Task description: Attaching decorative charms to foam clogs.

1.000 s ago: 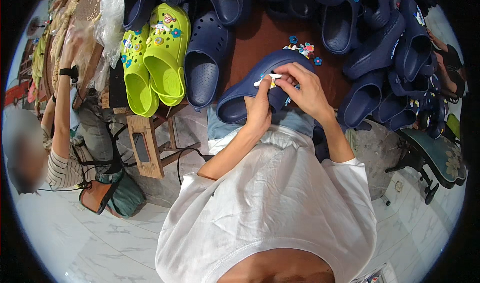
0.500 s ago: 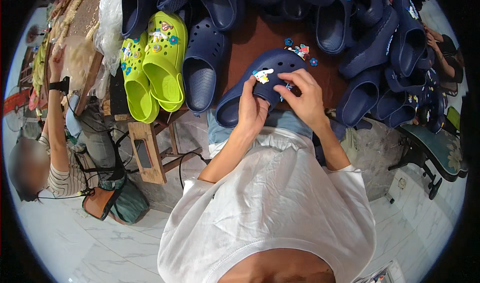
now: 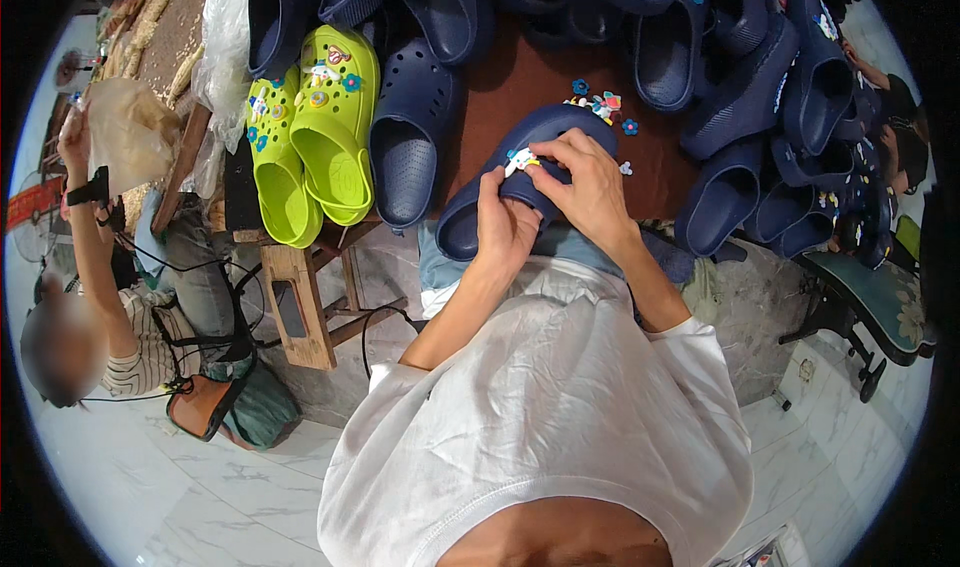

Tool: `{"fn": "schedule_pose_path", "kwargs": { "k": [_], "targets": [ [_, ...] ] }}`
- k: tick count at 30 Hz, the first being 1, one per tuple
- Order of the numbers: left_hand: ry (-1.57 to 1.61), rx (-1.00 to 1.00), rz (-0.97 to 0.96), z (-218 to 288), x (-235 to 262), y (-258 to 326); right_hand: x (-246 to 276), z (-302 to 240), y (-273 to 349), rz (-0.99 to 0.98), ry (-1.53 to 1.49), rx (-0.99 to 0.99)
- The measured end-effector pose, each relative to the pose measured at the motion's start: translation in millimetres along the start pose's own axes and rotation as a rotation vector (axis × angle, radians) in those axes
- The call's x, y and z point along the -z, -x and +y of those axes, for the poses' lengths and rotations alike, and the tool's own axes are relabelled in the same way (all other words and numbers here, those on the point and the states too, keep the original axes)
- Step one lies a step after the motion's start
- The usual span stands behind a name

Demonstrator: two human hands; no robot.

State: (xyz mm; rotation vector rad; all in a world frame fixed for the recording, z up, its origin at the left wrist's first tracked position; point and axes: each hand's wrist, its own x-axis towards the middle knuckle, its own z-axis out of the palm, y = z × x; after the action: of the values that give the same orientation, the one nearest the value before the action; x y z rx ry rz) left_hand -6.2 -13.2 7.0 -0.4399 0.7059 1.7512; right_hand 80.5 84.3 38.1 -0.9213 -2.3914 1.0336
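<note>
A navy clog [image 3: 458, 219] lies tilted at the table's near edge, its toe pointing away and to the right. My left hand [image 3: 508, 232] grips it, fingers inside the opening and thumb on top. With thumb and fingertips, my right hand [image 3: 590, 185] pinches a white cartoon-shaped shoe charm [image 3: 520, 160] on the clog's upper. Past the toe are a colourful charm [image 3: 604, 105], a blue flower charm [image 3: 580, 87] and another blue flower charm [image 3: 630, 127]. A small white charm [image 3: 626, 168] lies right of the clog. My right hand covers much of the clog's upper.
Lime green clogs [image 3: 335, 172] with charms stand left on the brown table [image 3: 500, 79], beside a navy clog [image 3: 405, 172]. Several navy clogs [image 3: 725, 192] crowd the back and right. A co-worker's raised arm [image 3: 88, 247] is far left; a green-topped stool [image 3: 865, 302] stands right.
My right hand has moved left across the clog, from its right side onto the white charm. A small white charm now shows on the table. The left hand keeps its grip.
</note>
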Motion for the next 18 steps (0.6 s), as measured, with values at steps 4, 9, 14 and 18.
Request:
{"fn": "schedule_pose_path", "kwargs": {
  "k": [4,9,14,18],
  "targets": [
    [-0.016,0.011,-0.010,2.5,-2.4,-0.3,-2.6,1.2,0.4,0.033,0.019,0.036],
    [0.028,-0.037,-0.021,10.9,-2.7,0.6,-3.4,7.6,23.1,0.189,-0.018,0.150],
    [0.049,-0.057,0.020,23.1,-5.2,-0.1,-9.8,27.6,52.4,0.198,-0.074,-0.010],
    [-0.024,-0.065,-0.025,21.9,1.6,-3.1,-17.2,22.4,61.6,0.097,-0.160,-0.001]
  ]
}}
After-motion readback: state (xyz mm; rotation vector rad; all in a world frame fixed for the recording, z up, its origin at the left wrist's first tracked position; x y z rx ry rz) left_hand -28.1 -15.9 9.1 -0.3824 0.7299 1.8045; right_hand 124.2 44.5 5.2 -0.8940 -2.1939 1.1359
